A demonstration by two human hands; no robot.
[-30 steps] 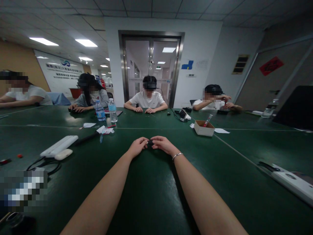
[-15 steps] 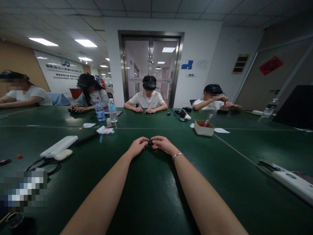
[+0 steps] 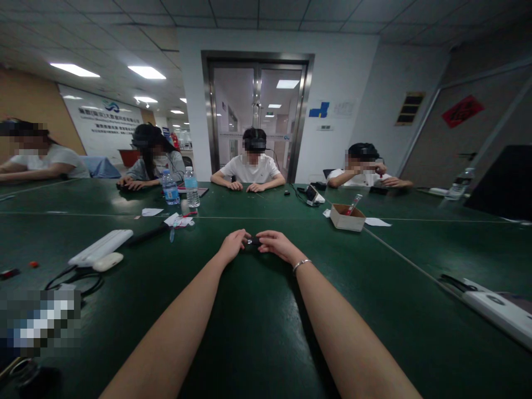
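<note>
My left hand [image 3: 233, 244] and my right hand [image 3: 276, 244] meet over the green table [image 3: 257, 310], arms stretched forward. Between the fingertips of both hands is a small black object [image 3: 252, 241] with a light glint on it; both hands pinch it just above the tabletop. Most of the object is hidden by my fingers. A thin bracelet [image 3: 301, 264] circles my right wrist.
A white power strip [image 3: 101, 247] and white oval case [image 3: 108, 261] lie left, with black cable [image 3: 75, 280]. Two water bottles [image 3: 192, 188] stand further back. A small cardboard box [image 3: 346, 216] sits right; another white strip [image 3: 496, 310] at the right edge. Several seated people work across the table.
My left hand's fingers have shifted slightly, uncovering a light glint on the small black object. Arms and hands stay in the same place.
</note>
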